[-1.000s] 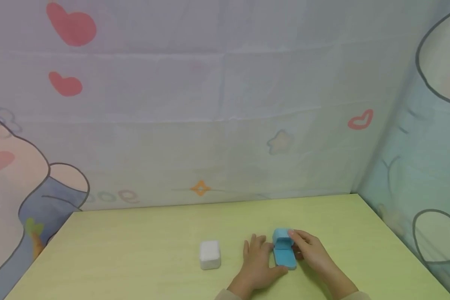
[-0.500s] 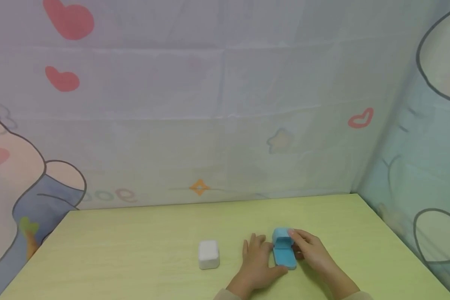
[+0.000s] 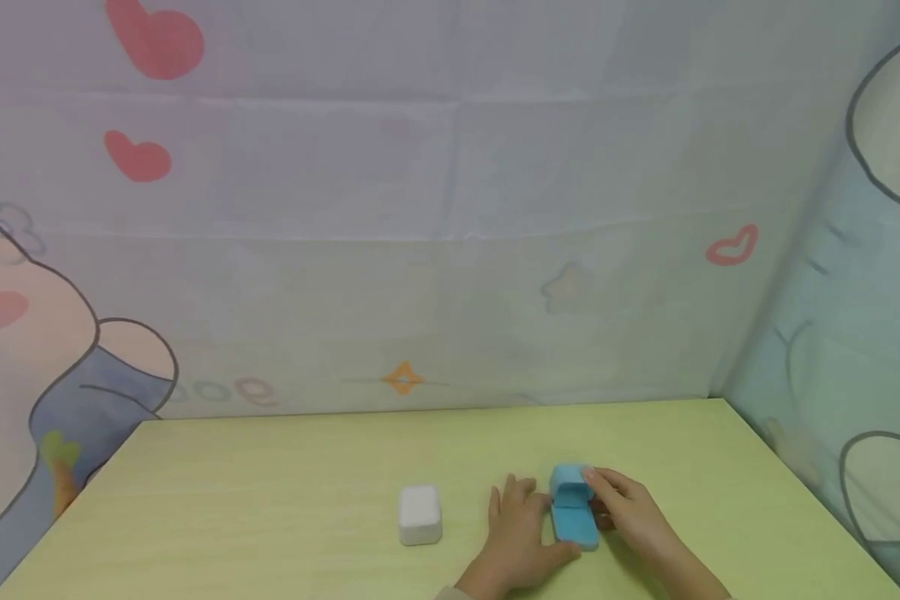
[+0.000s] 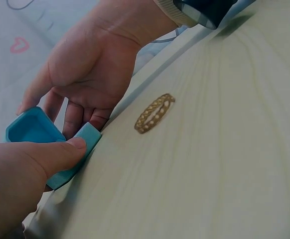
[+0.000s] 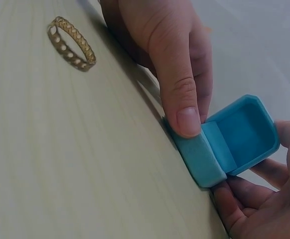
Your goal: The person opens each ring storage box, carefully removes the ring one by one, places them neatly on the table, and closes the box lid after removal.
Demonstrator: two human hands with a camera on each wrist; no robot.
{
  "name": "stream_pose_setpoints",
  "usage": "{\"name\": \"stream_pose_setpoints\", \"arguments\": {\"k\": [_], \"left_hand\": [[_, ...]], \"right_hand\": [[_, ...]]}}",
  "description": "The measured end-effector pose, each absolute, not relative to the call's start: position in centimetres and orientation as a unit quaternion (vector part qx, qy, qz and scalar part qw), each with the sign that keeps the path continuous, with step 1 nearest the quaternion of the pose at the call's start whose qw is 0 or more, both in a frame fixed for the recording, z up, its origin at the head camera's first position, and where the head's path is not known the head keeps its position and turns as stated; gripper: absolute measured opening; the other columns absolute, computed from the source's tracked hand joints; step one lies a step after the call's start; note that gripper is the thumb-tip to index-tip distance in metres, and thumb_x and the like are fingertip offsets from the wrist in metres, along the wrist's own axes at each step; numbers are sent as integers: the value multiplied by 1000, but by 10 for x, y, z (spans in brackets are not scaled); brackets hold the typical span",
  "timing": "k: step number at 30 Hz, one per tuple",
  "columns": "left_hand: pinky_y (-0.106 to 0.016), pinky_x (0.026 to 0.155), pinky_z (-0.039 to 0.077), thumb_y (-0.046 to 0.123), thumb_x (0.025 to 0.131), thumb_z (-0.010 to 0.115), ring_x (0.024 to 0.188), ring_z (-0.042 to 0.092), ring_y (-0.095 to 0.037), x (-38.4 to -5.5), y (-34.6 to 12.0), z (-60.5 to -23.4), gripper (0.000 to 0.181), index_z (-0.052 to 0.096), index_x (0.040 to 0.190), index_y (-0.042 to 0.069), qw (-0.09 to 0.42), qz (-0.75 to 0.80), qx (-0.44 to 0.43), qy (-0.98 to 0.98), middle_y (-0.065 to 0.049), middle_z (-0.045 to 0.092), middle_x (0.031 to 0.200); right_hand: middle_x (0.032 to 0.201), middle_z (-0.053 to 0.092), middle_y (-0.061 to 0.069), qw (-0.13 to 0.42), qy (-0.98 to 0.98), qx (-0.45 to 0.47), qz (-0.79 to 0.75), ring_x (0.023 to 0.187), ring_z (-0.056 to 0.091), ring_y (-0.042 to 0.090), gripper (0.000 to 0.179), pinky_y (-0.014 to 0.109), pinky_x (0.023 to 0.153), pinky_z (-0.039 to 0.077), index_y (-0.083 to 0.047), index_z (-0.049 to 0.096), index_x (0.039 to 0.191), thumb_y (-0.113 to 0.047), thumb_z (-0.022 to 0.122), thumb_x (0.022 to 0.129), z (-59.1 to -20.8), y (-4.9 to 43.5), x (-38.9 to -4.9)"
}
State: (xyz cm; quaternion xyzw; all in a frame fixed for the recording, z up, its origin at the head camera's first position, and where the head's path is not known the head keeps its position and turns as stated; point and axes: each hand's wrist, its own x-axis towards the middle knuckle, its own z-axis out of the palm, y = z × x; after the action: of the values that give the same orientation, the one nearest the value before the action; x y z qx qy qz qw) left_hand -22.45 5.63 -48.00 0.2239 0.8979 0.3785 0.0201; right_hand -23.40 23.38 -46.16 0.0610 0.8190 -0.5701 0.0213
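Note:
An opened light-blue ring box (image 3: 575,527) stands on the table with its lid raised; its hollow lid (image 5: 247,132) shows in the right wrist view. My left hand (image 3: 516,537) grips the base, thumb at the front edge and index finger on the left side, other fingers spread. From the right, my right hand (image 3: 637,518) pinches the raised lid by its edge, with lower fingers beside the base. A gold openwork ring (image 4: 145,115) lies on the table in front of the box in both wrist views; I cannot make it out in the head view.
A white rounded box (image 3: 420,515) stands left of my left hand. The pale yellow-green table (image 3: 270,483) ends at a printed cloth backdrop (image 3: 345,317), with another cloth along the right side.
Both hands keep the same hold on the ring box. The head view has shifted slightly; otherwise nothing visibly moved.

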Motion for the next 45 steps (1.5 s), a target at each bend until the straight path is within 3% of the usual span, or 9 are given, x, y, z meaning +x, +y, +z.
{"name": "stream_pose_setpoints", "arguments": {"k": [30,45], "left_hand": [[-66,111,8,46,79,71,141,18,-45,-225,56,-478,58,56,120,7,18,368,224,902,-18,39,142],[-66,111,5,48,78,72,141,16,-46,-228,57,-482,60,57,120,8,34,393,213,894,-18,38,144]], "right_hand": [[117,63,18,17,824,53,-564,97,64,20,62,33,76,55,3,47,134,-46,46,97,-460,234,-231],[110,66,14,16,819,60,-570,92,65,19,63,33,73,55,4,49,132,-47,47,96,-461,234,-233]]}}
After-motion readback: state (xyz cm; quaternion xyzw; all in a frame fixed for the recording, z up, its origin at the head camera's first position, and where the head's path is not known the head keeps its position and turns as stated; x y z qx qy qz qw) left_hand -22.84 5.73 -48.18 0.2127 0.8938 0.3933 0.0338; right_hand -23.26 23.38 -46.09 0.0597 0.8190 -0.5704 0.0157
